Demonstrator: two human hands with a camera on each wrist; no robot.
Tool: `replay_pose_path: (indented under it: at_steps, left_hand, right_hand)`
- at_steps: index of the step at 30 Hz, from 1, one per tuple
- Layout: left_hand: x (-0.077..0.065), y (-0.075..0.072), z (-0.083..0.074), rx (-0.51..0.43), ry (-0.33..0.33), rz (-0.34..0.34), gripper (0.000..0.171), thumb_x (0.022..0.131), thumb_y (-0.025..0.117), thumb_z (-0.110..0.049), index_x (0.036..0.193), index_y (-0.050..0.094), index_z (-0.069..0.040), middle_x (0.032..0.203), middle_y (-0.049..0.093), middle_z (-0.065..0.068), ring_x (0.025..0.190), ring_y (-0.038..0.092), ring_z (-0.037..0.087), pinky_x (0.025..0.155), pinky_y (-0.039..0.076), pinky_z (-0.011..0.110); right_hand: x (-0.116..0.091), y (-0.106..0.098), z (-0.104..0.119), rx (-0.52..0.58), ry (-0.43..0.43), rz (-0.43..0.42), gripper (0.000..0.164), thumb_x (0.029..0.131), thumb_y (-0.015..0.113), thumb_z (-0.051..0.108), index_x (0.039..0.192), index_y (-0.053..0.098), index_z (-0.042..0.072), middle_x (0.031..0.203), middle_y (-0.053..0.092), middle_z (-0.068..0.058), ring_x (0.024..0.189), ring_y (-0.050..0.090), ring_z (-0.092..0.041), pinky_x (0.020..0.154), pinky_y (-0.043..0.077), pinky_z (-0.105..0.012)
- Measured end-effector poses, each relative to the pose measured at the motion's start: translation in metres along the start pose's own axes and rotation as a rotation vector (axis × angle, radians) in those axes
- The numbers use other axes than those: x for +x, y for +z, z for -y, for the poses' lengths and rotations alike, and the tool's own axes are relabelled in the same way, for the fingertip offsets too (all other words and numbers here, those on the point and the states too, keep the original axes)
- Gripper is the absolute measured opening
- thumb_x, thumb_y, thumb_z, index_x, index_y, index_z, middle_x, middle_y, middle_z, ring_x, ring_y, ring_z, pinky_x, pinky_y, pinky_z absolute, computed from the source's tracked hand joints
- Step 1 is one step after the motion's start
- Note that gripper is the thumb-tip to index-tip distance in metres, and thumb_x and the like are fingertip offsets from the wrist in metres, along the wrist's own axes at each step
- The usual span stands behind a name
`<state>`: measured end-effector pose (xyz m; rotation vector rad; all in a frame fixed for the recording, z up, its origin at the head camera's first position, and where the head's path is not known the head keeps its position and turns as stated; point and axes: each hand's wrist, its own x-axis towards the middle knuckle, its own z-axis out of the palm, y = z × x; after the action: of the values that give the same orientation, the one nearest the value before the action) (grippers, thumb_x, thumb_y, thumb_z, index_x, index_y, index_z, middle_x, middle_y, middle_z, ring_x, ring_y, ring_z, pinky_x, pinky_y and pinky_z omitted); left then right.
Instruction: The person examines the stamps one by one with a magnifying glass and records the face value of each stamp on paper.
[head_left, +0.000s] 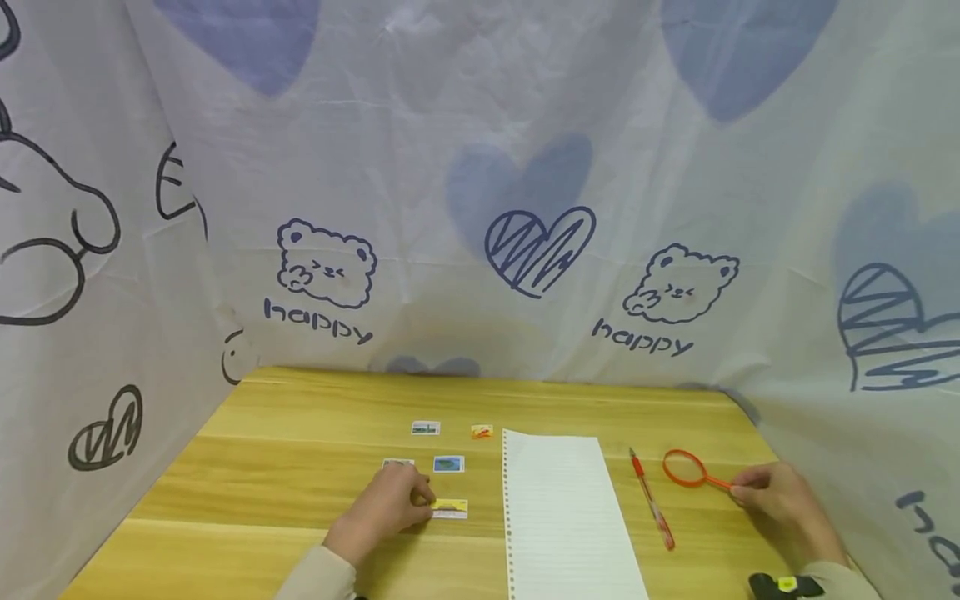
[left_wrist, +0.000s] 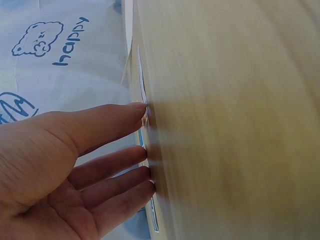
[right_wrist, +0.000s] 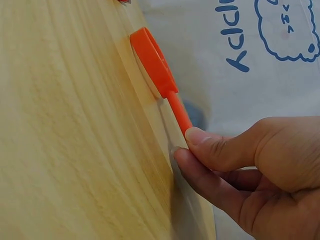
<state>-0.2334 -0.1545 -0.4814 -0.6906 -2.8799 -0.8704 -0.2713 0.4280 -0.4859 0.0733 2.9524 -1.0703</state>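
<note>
My left hand [head_left: 387, 508] has thumb and forefinger at the left edge of a yellow-topped postage stamp [head_left: 451, 508], pinching that edge. From the left wrist view, this stamp [left_wrist: 141, 75] is a thin strip edge-on, ending at the thumb tip, with the other fingertips close to the wood. Another stamp [head_left: 398, 462] is partly covered by the hand; a blue stamp [head_left: 448, 464] lies just beyond. On the right, my right hand [head_left: 780, 500] pinches the handle end of an orange magnifying glass [head_left: 684, 468]. Its ring [right_wrist: 155, 62] tilts over the tabletop in the right wrist view.
Two more stamps, one green and white [head_left: 425, 428] and one yellow and red [head_left: 482, 431], lie farther back. A lined sheet of paper [head_left: 566, 517] occupies the middle, with a red pen [head_left: 651, 500] beside it. A printed cloth [head_left: 480, 333] encloses the wooden table [head_left: 300, 467].
</note>
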Motion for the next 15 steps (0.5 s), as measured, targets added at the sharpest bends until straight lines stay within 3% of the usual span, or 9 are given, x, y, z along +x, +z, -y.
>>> replay_pose_path:
  at_steps: [6, 15]
  left_hand:
    - [0.0005, 0.0017, 0.0002, -0.007, 0.010, -0.002, 0.013, 0.078, 0.086, -0.004, 0.090, 0.082, -0.004, 0.104, 0.078, 0.020, 0.098, 0.073, 0.035, 0.088, 0.061, 0.051]
    - [0.0013, 0.0025, 0.0012, -0.001, 0.014, -0.013, 0.013, 0.077, 0.087, -0.004, 0.089, 0.082, -0.005, 0.099, 0.079, 0.017, 0.098, 0.073, 0.034, 0.088, 0.061, 0.050]
  right_hand:
    - [0.0008, -0.0025, -0.0045, -0.083, -0.050, 0.008, 0.014, 0.088, 0.077, 0.006, 0.092, 0.075, -0.008, 0.084, 0.076, -0.009, 0.071, 0.058, -0.005, 0.065, 0.048, -0.018]
    - [0.0028, -0.0041, -0.0028, -0.109, -0.035, 0.034, 0.013, 0.087, 0.078, 0.004, 0.092, 0.075, -0.007, 0.083, 0.075, -0.009, 0.074, 0.061, -0.012, 0.063, 0.050, -0.019]
